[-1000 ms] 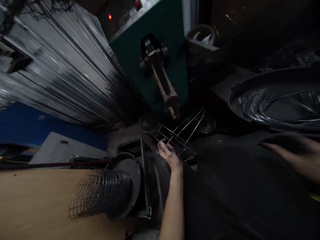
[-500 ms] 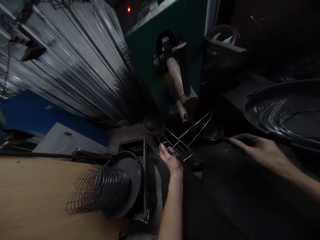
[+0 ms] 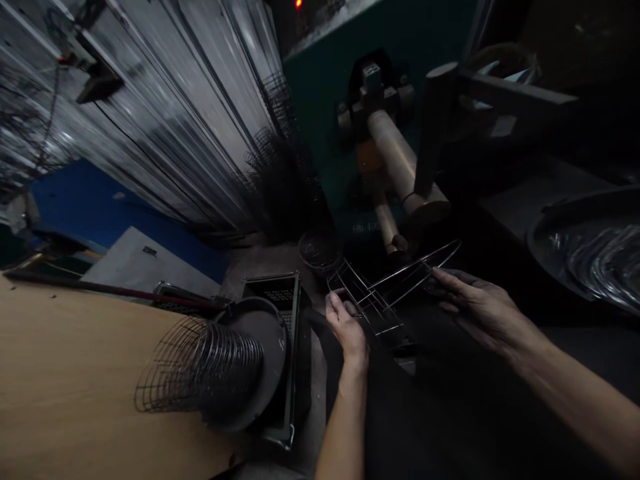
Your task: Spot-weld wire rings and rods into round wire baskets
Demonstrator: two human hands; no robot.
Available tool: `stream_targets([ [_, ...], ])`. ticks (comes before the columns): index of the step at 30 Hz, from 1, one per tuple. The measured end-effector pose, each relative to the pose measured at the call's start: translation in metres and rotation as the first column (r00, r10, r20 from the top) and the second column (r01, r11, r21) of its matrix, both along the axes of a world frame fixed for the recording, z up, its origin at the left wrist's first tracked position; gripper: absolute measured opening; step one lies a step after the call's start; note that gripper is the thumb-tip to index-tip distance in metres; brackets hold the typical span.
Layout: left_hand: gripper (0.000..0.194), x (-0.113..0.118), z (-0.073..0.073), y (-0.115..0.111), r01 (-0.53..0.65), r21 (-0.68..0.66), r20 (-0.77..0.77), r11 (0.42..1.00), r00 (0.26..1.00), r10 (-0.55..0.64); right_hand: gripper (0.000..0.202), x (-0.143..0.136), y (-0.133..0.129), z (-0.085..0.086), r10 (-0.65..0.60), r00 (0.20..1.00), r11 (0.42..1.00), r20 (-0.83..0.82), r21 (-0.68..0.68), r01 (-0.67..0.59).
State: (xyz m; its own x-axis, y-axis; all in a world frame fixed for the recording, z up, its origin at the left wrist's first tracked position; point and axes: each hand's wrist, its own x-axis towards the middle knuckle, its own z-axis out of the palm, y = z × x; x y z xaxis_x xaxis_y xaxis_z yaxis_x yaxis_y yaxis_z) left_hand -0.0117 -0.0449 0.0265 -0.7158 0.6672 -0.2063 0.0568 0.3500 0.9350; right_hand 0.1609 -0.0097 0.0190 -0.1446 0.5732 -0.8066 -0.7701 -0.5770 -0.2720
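A bright wire frame [image 3: 376,301], made of crossing thin rods with a curved loop at its right end, is held in front of me, tilted. My left hand [image 3: 345,321] pinches its left end between thumb and fingers. At the looped end, my right hand [image 3: 467,297] is closed, its thumb and fingertips on the wire; darkness hides part of the grip. Just beyond the frame, two pale cylindrical electrode arms [image 3: 395,150] stick out from a green machine [image 3: 320,100].
Left of my arm, a stack of curved wire grids [image 3: 210,367] lies on a round dark tray [image 3: 267,333] over a black crate [image 3: 291,427]. A wooden board [image 3: 65,373] is at lower left. On the right, a dark pan [image 3: 545,247] holds loose bent wires [image 3: 610,260].
My right hand has come left from beside the pan to the frame's looped end. My left hand keeps its hold. The view has shifted, so the machine appears further right.
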Motion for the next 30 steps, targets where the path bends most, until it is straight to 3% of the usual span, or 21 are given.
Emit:
stream_targets([
  [3, 0.066, -0.001, 0.001, 0.001, 0.034, -0.008, 0.008, 0.999, 0.999, -0.034, 0.029, -0.001, 0.001, 0.002, 0.003, 1.000, 1.000, -0.009, -0.016, -0.003],
  [9, 0.062, -0.002, 0.005, 0.004, 0.036, -0.038, 0.015, 0.999, 0.999, -0.035, 0.018, -0.001, 0.004, 0.010, 0.028, 1.000, 0.998, 0.000, -0.059, -0.028],
  [19, 0.054, -0.003, 0.013, 0.016, 0.020, -0.017, 0.068, 1.000, 0.997, -0.019, 0.004, -0.007, 0.016, 0.009, -0.012, 1.000, 0.999, -0.003, -0.050, 0.012],
  [26, 0.046, -0.001, 0.028, 0.022, -0.018, -0.031, 0.142, 0.999, 0.990, 0.022, 0.006, -0.008, 0.024, 0.025, -0.001, 0.999, 0.995, 0.036, -0.099, 0.004],
  [30, 0.037, 0.001, 0.032, 0.024, -0.028, -0.005, 0.179, 1.000, 0.983, 0.028, 0.001, -0.003, 0.019, 0.024, 0.008, 1.000, 0.997, -0.007, -0.071, -0.009],
])
